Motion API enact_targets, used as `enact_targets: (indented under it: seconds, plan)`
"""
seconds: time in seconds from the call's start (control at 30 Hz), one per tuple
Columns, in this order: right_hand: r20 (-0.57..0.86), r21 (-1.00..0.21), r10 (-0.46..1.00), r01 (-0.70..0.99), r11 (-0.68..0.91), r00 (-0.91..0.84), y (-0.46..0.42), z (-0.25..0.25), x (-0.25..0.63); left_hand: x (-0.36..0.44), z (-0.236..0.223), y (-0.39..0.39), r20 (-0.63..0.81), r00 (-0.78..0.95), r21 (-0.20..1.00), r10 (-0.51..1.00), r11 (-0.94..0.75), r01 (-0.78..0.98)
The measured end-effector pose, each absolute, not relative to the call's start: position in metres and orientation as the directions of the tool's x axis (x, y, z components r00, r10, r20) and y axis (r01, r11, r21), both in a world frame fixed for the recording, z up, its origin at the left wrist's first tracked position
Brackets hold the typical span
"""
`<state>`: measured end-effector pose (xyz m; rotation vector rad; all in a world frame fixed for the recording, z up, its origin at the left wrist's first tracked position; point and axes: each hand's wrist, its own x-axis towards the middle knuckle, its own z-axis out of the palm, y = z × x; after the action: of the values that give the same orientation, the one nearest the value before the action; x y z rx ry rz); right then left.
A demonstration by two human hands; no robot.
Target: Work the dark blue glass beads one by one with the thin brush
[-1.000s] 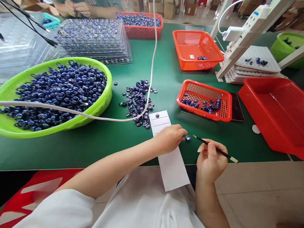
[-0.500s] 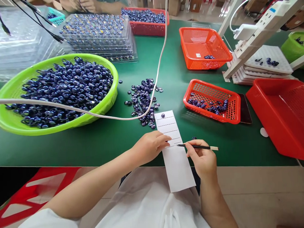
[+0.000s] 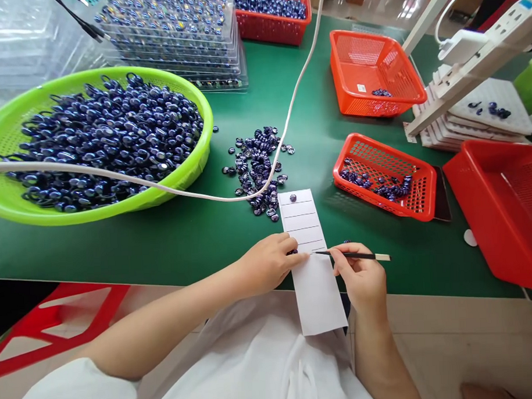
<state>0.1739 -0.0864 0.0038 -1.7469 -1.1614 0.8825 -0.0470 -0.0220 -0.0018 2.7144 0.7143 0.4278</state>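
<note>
A white paper strip with ruled black lines lies over the table's front edge, with one small glossy dark-blue piece on its top end. At the strip's left edge my left hand is closed, fingers curled, a dark-blue piece partly showing between them; one fingertip touches the paper. Pinched in my right hand are black tweezers with a pale end, their tips pointing left at the lowest lines, close to the left fingertip. Beyond the strip lies a loose pile of similar pieces.
A green basket heaped with dark-blue looped pieces stands left. Red baskets are on the right, beside a larger red bin. A white cable hangs across the table. Stacked clear trays stand behind.
The view has tilted down and shifted slightly left. My left fingers have moved a little further onto the strip, toward the tweezer tips. The right hand keeps its hold on the tweezers.
</note>
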Motion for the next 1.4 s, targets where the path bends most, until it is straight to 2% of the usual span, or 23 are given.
enact_targets:
  seconds: [0.33,0.53,0.9,1.17,1.27,1.4]
  plan:
    - [-0.080,-0.909,0.947,0.368,-0.198,0.312,-0.0887,0.0042,0.1738,-0.0464,0.0005,-0.0221,0.180,0.834,0.354,0.521,-0.826,0.439]
    - [-0.052,-0.949,0.942,0.278,-0.150,0.332,-0.0911,0.0005,0.1745,-0.0468,0.0013,-0.0222,0.213,0.828,0.361,0.518,-0.830,0.426]
    - [-0.047,-0.911,0.940,0.372,-0.179,0.337,-0.0889,0.0023,0.1721,-0.0467,0.0002,-0.0217,0.191,0.834,0.363,0.518,-0.826,0.430]
    - [-0.055,-0.975,0.927,0.180,-0.130,0.371,-0.0916,-0.0011,0.1755,-0.0461,-0.0003,-0.0209,0.236,0.824,0.375,0.514,-0.831,0.411]
    - [-0.056,-0.978,0.920,0.165,-0.129,0.388,-0.0914,-0.0003,0.1749,-0.0459,-0.0006,-0.0213,0.254,0.815,0.382,0.520,-0.829,0.409]
    - [-0.049,-0.987,0.913,0.121,-0.106,0.404,-0.0910,-0.0006,0.1735,-0.0463,-0.0004,-0.0226,0.258,0.751,0.486,0.608,-0.753,0.443]
